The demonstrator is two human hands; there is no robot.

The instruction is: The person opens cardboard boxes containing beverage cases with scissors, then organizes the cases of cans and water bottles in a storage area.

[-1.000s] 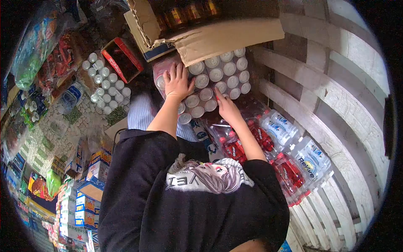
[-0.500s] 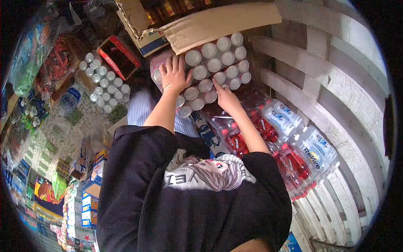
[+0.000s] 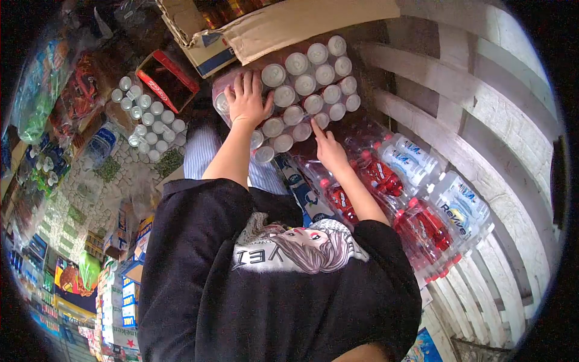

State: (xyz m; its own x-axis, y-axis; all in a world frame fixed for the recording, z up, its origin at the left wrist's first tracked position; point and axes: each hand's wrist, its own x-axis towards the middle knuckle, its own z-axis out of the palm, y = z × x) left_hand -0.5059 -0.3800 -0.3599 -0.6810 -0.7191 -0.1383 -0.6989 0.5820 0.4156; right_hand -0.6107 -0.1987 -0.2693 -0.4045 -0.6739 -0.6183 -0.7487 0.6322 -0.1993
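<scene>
Several cans [image 3: 304, 84] stand in rows in a clear-wrapped pack, tops up, at the upper middle of the view. My left hand [image 3: 248, 102] lies flat with spread fingers on the left part of this pack. Near the pack's front edge is my right hand [image 3: 330, 149], its index finger stretched out to a can top and the other fingers partly curled. Neither hand grips anything. Just right of my right hand lie wrapped bottles of red drink [image 3: 380, 175].
Cardboard boxes [image 3: 313, 27] stand behind the pack. At the left are a smaller group of cans [image 3: 158, 127] and a red open carton [image 3: 167, 81]. White slats [image 3: 434, 82] curve along the right, beside wrapped clear bottles [image 3: 459, 208].
My right hand has shifted slightly down and right, its fingertip now at a can nearer the pack's front edge. My left hand stays on the pack. The view has shifted slightly.
</scene>
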